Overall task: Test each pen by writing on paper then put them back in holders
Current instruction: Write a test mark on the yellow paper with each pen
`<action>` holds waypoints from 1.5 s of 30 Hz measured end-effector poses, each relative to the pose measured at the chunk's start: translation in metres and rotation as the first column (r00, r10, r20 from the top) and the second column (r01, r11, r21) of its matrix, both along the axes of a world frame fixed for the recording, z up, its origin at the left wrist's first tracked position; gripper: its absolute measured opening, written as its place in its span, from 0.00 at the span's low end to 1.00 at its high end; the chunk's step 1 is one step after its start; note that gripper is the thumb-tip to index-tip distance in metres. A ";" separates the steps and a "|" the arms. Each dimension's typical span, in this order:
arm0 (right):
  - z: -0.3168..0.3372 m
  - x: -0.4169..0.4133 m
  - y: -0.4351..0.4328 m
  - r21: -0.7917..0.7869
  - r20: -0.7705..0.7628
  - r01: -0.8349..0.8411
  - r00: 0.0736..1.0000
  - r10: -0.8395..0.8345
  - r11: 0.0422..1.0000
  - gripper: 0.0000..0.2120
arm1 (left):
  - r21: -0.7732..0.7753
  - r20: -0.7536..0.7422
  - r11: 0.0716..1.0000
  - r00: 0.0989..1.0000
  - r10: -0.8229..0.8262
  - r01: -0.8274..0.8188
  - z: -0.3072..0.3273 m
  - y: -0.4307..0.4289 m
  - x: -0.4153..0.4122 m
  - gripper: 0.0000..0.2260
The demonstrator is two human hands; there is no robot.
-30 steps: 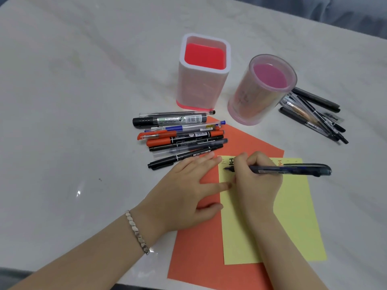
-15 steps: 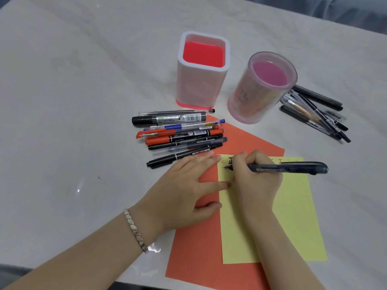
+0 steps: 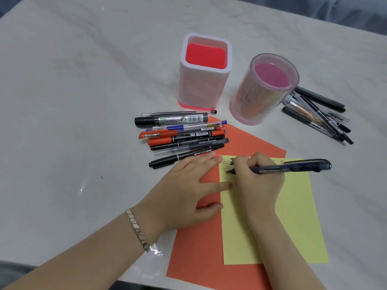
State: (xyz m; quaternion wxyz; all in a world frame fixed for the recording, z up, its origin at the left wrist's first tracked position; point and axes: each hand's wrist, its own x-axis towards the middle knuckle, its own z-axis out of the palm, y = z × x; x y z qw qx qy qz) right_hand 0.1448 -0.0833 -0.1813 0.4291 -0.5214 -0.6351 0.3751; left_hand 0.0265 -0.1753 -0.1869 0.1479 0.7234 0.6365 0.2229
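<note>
Orange sheet: lying nearest on the pale table, carrying the yellow sheet on its 3 o'clock half

Left hand, bracelet at the wrist: lying flat with fingers straight, pressing the orange sheet, one fingertip touching the yellow sheet's 9 o'clock edge; gripping nothing

Right hand: resting on the yellow sheet, fingers curling tight round the pen and pinching it close to the tip

Pen: dark blue barrel with a clip at the tail; long axis running 9 to 3 o'clock, tip sticking out of the grip toward 9 and meeting the paper under a row of written marks, tail reaching past the hand toward 3

Loose pens: lying side by side at 10 o'clock of the grip, just beyond the left fingertips

Round holder: standing at 12 o'clock of the grip, likely the shorter reach for the right hand; tail would be needing a swing upward first

Square holder: standing at 11 o'clock, no pens showing inside

Second pen heap: lying at 1 o'clock, beside the round holder
</note>
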 end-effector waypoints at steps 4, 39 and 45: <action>0.001 -0.001 0.000 -0.005 -0.011 0.003 1.000 -0.003 1.000 0.15 | 0.004 0.000 1.000 1.000 0.000 0.000 -0.001 0.000 0.000 0.16; 0.004 0.005 0.002 -0.035 0.011 -0.076 0.997 0.076 0.996 0.21 | 0.025 -0.007 1.000 1.000 0.004 -0.003 -0.002 0.001 0.000 0.16; 0.005 0.004 0.000 -0.027 0.012 -0.041 0.999 0.041 0.999 0.20 | 0.038 0.002 0.999 1.000 0.007 -0.007 -0.003 0.001 0.000 0.16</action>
